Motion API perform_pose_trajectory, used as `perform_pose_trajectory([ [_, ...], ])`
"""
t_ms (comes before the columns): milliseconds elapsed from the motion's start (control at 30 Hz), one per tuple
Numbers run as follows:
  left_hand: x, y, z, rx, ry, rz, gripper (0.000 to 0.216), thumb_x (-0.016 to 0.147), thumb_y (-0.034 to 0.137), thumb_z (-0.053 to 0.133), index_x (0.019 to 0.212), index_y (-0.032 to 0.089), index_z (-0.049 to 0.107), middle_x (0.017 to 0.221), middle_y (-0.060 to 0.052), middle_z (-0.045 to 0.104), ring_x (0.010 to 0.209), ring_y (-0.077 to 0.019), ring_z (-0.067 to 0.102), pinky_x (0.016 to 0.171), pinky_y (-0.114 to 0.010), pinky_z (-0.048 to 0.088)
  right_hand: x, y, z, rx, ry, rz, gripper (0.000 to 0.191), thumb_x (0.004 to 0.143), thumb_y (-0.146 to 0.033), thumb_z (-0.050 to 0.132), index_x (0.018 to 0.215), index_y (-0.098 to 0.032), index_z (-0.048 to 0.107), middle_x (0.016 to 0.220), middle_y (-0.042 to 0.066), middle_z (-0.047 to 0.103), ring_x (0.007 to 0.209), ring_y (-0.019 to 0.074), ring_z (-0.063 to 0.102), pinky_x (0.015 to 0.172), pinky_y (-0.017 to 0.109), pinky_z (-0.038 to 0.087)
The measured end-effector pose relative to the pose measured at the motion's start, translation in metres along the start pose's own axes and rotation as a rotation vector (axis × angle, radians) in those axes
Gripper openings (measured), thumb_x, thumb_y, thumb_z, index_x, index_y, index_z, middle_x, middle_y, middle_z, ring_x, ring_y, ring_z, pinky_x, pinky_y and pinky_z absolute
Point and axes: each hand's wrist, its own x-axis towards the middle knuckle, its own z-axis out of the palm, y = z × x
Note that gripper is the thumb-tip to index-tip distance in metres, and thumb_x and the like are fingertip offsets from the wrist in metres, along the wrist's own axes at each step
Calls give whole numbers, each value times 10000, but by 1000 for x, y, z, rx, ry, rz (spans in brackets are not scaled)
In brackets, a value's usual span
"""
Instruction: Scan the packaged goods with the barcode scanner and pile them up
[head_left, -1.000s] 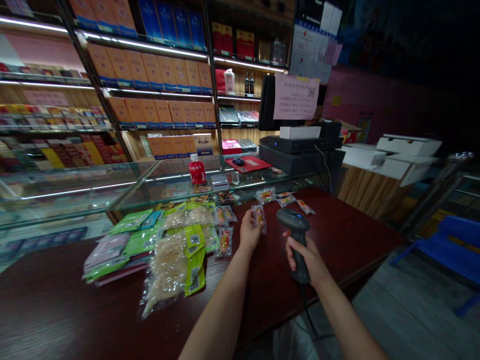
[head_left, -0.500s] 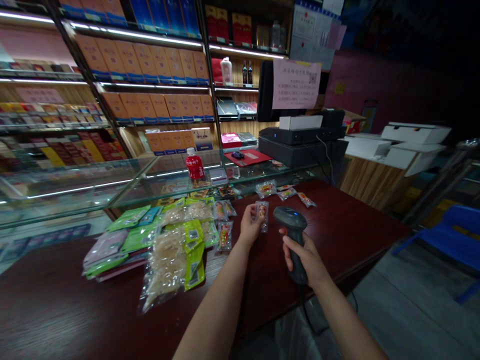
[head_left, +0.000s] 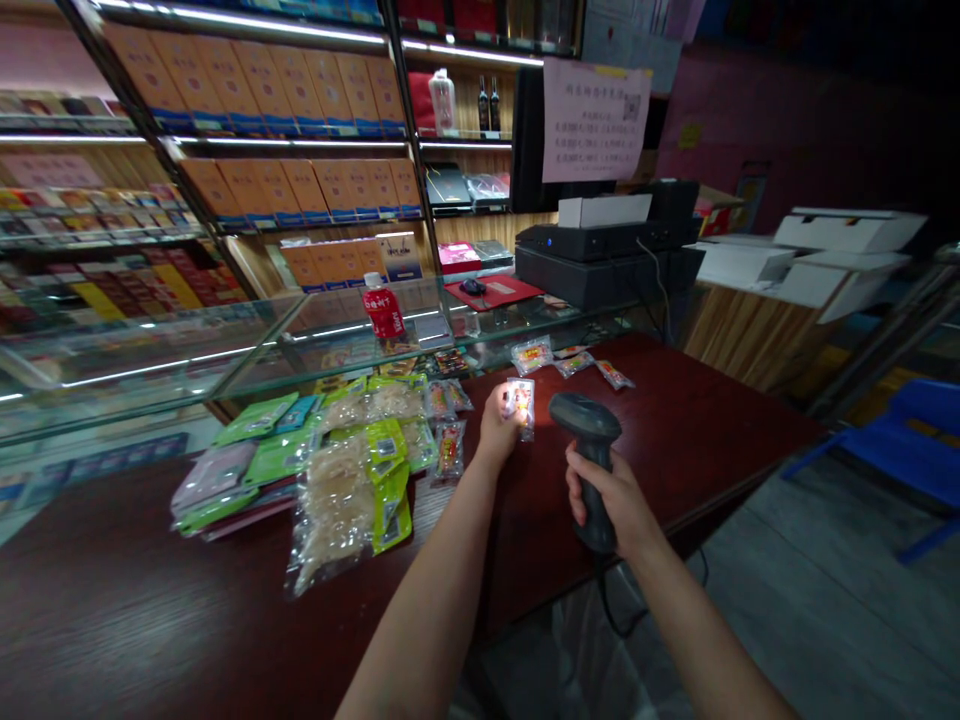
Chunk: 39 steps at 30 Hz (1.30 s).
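My left hand (head_left: 498,428) is closed on a small clear snack packet (head_left: 525,410), holding it by its left side above the dark red table (head_left: 540,540). A bright patch of light falls on the packet and the fingertips. In my right hand (head_left: 616,500) is a dark grey barcode scanner (head_left: 589,425), gripped by its handle with its head turned toward the packet. Its cable hangs below the table's edge. To the left of my left hand lie similar small packets (head_left: 449,449); others (head_left: 532,354) are spread behind it.
Large clear bags with green labels (head_left: 337,510) and flat green pouches (head_left: 259,418) cover the table's left part. A red bottle (head_left: 382,308) stands on the glass counter (head_left: 255,355). Behind are a cash register (head_left: 600,265) and stocked shelves; a blue chair (head_left: 907,450) is at right.
A bright light from the scanner now shows on the packet, and the scanner's blue lamp no longer shows. The view has tipped slightly downward. Both hands keep their holds.
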Motion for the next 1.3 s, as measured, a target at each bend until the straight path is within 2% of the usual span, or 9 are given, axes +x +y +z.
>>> perform_pose_trajectory([
  [300,0,-1,1,23,18,-14,483,621,83,580,1096,170,593,1029,-64,649,951,-212,597,861,-333,477,-3,-5,1,52,-32,35,326,708,-386,762,861,-211,534,494,-90,540,296,76,457,291,164,337],
  [533,-3,3,-1,33,24,4,477,618,91,574,1088,168,589,1011,-53,644,878,-188,586,811,-313,480,-8,-5,2,44,-12,48,347,705,-397,766,877,-212,528,497,-91,542,291,77,459,285,162,331],
  [767,-4,12,-2,12,18,-31,451,601,103,572,1046,175,586,896,-22,629,760,-154,552,724,-273,465,-11,-6,4,48,4,50,369,686,-409,774,885,-212,533,500,-92,536,295,76,459,286,165,335],
  [967,-3,8,-2,-35,28,-92,448,607,118,588,1050,184,561,742,22,540,664,-125,514,641,-235,446,-12,-7,4,39,-15,71,362,689,-415,765,869,-214,524,499,-93,533,292,74,455,285,167,339],
  [1133,-2,5,-2,-49,26,-86,447,625,136,598,1068,186,551,771,16,561,675,-125,521,657,-242,456,-13,-8,4,31,-11,76,391,673,-434,772,873,-217,517,496,-97,531,290,77,460,285,170,342],
  [1300,-1,5,-2,-43,21,-59,451,619,127,584,1065,186,562,931,-26,622,799,-156,564,746,-272,463,-5,-7,8,18,-21,74,383,687,-439,769,850,-218,502,481,-100,535,287,77,463,283,163,345],
])
